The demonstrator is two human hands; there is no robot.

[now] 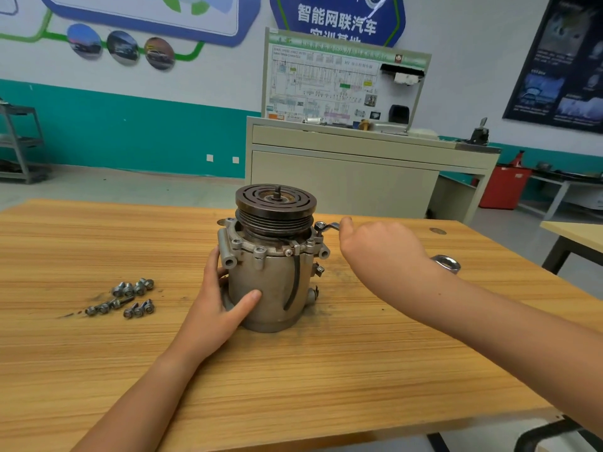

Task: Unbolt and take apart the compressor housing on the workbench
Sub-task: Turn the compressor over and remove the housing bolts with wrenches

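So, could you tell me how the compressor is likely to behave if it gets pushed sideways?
The compressor looks like solid cast metal, so it is probably heavy for its size. It stands on end with a pulley on top, so it may tip or twist; the left hand bracing it suggests that. On its side, the round body would likely roll.

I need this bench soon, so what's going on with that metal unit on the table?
A person is partway through unbolting the compressor, which stands upright on the wooden workbench. The left hand grips its side to steady it. The right hand holds a wrench set on a bolt at the right of the top flange. A cluster of loose bolts lies on the bench to the left. The housing is not yet apart.
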